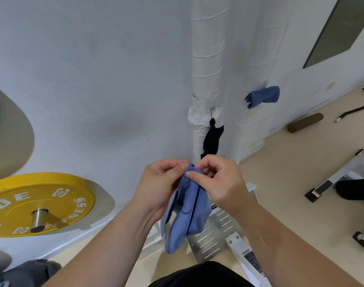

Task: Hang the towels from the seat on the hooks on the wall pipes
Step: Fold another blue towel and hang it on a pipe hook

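— What have the hands got?
— 1 light blue towel. The left hand and the right hand are close together in front of the wall. Both pinch the towel's top edge between thumb and curled fingers. The rest of the cloth hangs loose between the forearms, above a slotted metal plate on the floor.
— And the pipes?
— 2 white wrapped pipes run up the wall. The left pipe stands right behind the hands. A black towel hangs from its taped joint, with its bottom end just above the right knuckles. I can't see the hook under the cloth. The right pipe carries a darker blue towel, bunched up and higher than the black towel.
— Is the light blue towel hung?
— No, it is held only in the fingers, below and in front of the black towel.
— Anything else around?
— A yellow weight plate sits on a steel peg to the left. A brown foam roller lies on the floor by the wall to the right.
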Tool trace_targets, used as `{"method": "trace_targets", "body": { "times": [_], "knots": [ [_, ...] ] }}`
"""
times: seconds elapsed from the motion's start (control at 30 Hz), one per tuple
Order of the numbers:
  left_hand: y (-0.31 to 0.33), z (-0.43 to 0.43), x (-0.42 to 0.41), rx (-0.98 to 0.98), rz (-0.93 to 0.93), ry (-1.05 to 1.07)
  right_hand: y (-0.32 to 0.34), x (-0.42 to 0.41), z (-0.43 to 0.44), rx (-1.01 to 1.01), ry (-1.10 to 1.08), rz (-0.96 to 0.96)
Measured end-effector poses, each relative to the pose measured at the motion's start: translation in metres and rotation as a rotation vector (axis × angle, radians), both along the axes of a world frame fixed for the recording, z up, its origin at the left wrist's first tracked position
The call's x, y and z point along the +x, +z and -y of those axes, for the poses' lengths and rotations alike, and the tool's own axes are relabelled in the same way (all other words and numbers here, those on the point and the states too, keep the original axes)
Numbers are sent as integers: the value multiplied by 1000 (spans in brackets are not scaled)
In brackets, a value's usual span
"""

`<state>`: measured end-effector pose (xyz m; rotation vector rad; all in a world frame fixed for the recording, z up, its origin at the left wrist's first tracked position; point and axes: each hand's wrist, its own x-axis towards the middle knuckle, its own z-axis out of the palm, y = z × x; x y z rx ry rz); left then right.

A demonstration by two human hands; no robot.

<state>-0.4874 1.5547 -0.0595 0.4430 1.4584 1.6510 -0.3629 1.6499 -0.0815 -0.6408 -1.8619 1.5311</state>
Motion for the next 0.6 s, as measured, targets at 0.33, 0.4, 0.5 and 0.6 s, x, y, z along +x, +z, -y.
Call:
{"method": "trace_targets", "body": {
  "times": [0.33, 0.4, 0.5, 0.6],
  "knots": [
    [-4, 2, -2, -8, -211, 24, -2, -4, -7, 17, -23, 67],
    [-4, 0, -5, -4, -201, 40, -3, -5, -9, 48, 4, 128],
    [-3, -2, -17, 2, -256, 81, -9, -2, -14, 193, 35, 235],
    [0, -4, -35, -3, -339, 164, -18, 6, -24, 331, 82, 362]
  ]
}}
